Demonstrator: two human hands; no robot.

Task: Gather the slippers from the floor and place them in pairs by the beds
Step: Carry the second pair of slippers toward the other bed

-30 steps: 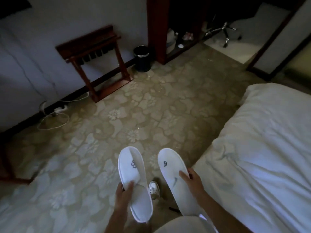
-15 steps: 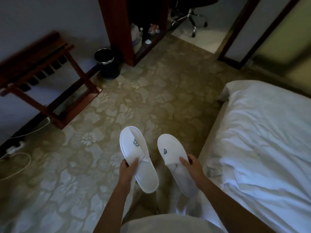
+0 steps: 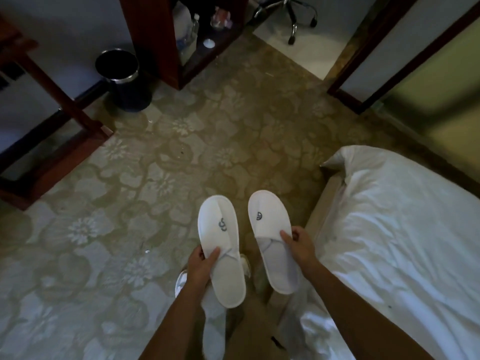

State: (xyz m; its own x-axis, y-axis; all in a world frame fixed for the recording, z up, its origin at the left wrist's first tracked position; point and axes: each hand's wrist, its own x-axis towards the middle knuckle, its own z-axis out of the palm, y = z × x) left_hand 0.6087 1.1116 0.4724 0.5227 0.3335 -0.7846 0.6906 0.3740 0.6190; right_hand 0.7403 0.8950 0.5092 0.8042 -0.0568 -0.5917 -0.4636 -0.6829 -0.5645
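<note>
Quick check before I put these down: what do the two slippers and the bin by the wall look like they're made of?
Left slipper and right slipper: likely soft white fabric, matte, thin and creased at the strap, with printed logos. Bin: dark body, shiny rim band, probably metal; too dim to be sure.

White matt cloth slippers, left [image 3: 220, 245] and right [image 3: 272, 237], soft-faced. Beige flower-patterned carpet [image 3: 181, 157], low matt pile. Rumpled white cloth bed cover [image 3: 389, 229]. Dark round bin [image 3: 122, 79], glossy, bright metal band. Reddish polished wooden rack [image 3: 65, 120].
</note>
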